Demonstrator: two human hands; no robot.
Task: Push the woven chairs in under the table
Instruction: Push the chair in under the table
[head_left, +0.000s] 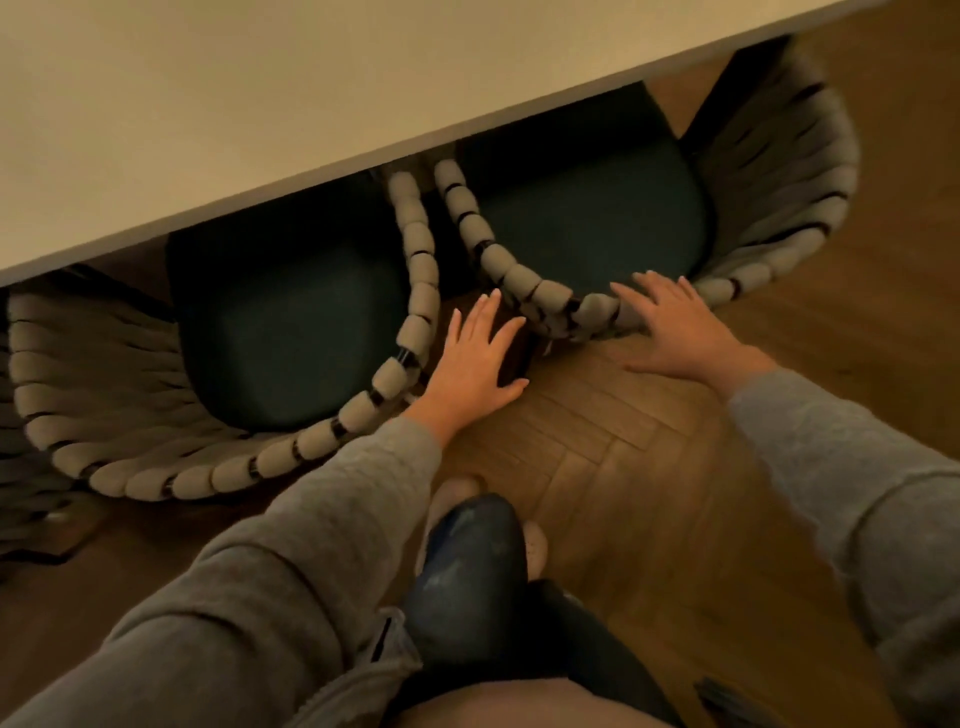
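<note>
Two woven chairs with dark green seat cushions stand side by side at a pale table. The left woven chair has its seat partly under the tabletop; the right woven chair sits further in. My left hand hovers with straight, spread fingers in the gap between the two chair backs, close to the left chair's rim. My right hand lies flat with straight fingers on the curved back rim of the right chair.
Wooden parquet floor lies between me and the chairs. My knee in dark trousers and a light slipper are below. A further woven chair edge shows at far left.
</note>
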